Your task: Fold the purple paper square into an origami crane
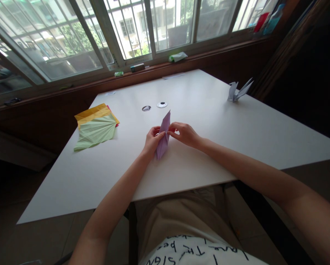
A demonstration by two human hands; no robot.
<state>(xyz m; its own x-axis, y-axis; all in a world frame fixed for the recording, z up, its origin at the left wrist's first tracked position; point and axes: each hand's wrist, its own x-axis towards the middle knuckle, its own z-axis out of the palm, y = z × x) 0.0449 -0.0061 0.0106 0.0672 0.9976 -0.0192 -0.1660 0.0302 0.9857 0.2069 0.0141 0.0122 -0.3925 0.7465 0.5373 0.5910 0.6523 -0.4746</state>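
A folded piece of purple origami paper (162,149), long and pointed at both ends, is held up just above the white table (209,147). My left hand (153,140) grips it at its middle, thumb on the near face and fingers behind. From the other side, my right hand (184,133) pinches the paper's right edge between thumb and fingertips. The two thumbs nearly meet at the paper's centre. Its upper tip points away toward the window and its lower tip points toward me.
Creased green paper (95,131) overlaps yellow paper (91,112) at the left, with a red edge showing. A folded grey-white paper crane (238,92) stands at the right. Two small round discs, one silvery (146,108) and one white (162,105), lie beyond my hands.
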